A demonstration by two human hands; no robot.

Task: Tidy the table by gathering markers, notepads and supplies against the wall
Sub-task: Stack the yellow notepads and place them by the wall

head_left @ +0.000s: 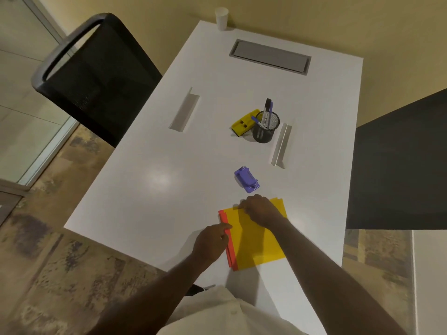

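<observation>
Left hand (212, 240) fingers pinching yellow notepad (258, 240) red edge, right hand (260, 210) fingers gripping top edge, no legible writing

A glossy white table (150, 180) carries a black wire-mesh pen cup (265, 128) and a shiny purple plastic stapler (246, 179).

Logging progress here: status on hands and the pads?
Left hand at red pad edge, right hand pinching yellow pad top. Pads at near edge. Purple stapler ahead.

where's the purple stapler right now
In the head view the purple stapler lies mid-table, just beyond the yellow notepad, nearer than the mesh pen cup.
</observation>
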